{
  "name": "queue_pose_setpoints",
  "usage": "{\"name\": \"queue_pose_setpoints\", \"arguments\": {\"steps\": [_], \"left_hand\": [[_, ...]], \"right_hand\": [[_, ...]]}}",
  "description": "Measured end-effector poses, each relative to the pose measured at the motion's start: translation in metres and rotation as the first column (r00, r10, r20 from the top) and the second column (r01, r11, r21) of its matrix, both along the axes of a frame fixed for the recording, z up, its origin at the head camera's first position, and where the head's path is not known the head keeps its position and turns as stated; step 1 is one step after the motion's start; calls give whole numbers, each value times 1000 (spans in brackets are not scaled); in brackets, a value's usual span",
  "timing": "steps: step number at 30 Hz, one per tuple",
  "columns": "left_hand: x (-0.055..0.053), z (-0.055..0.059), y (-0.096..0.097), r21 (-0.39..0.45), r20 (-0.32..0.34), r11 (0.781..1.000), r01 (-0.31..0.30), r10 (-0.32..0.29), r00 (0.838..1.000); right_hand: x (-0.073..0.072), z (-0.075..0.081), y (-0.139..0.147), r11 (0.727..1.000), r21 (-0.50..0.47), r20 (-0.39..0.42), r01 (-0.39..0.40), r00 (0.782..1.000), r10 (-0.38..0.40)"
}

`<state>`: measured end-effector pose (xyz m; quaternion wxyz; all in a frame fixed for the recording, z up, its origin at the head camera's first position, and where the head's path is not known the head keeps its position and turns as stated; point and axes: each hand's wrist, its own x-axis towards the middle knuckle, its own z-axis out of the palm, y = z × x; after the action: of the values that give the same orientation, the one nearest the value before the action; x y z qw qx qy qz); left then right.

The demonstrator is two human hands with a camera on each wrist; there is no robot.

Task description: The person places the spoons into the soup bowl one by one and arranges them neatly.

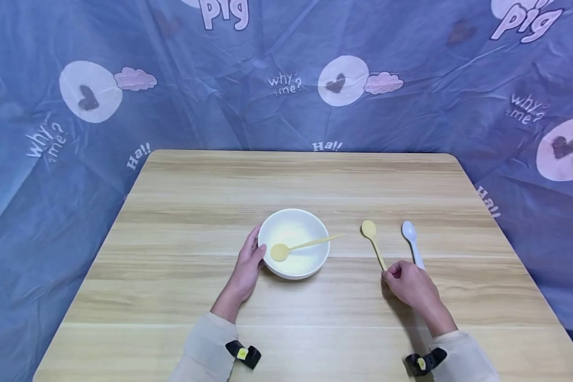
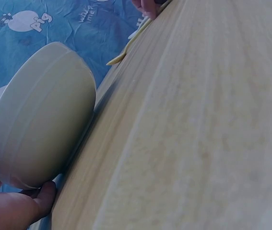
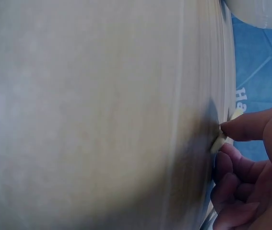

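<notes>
A white bowl (image 1: 311, 263) stands on the table, its outer wall (image 2: 44, 112) filling much of the left wrist view. My left hand (image 1: 246, 271) holds the bowl at its left side, thumb near the rim. Inside lies a pale yellow spoon (image 1: 280, 252), its handle sticking out over the right rim. To the right, my right hand (image 1: 413, 286) pinches the handle end of a second yellow spoon (image 1: 369, 229) between thumb and finger; the right wrist view shows this handle end (image 3: 219, 141) close up. Just beyond that hand lies a white spoon (image 1: 409, 232), its lower handle hidden.
The wood-grain table (image 1: 181, 212) extends around the bowl and spoons. A blue printed cloth (image 1: 248, 116) hangs behind it and down both sides. Each sleeve carries a black strap, one on the left (image 1: 250, 356) and one on the right (image 1: 417, 364).
</notes>
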<state>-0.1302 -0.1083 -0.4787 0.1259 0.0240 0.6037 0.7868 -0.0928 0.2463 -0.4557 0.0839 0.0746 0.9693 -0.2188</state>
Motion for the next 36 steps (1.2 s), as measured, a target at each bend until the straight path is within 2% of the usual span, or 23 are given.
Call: {"name": "queue_pose_setpoints", "arguments": {"steps": [7,12,20,30,36], "left_hand": [[-1,0,0,8,1,1000,1,-1,1000],[-2,2,0,4,-1,1000,-1,1,1000],[0,2,1,4,2,1000,-3,3,1000],[1,2,1,-2,5,1000,-9,9,1000],[1,1,1,-4,3,1000,-12,12,1000]], "right_hand": [[-2,4,0,1000,-25,6,-8,1000,8],[-3,11,0,999,-52,-48,-5,999,2],[-7,30,10,997,-80,-121,9,992,-18],[-13,44,19,996,-71,-222,48,973,-63],[-18,50,20,993,-85,-295,81,950,-103]]}}
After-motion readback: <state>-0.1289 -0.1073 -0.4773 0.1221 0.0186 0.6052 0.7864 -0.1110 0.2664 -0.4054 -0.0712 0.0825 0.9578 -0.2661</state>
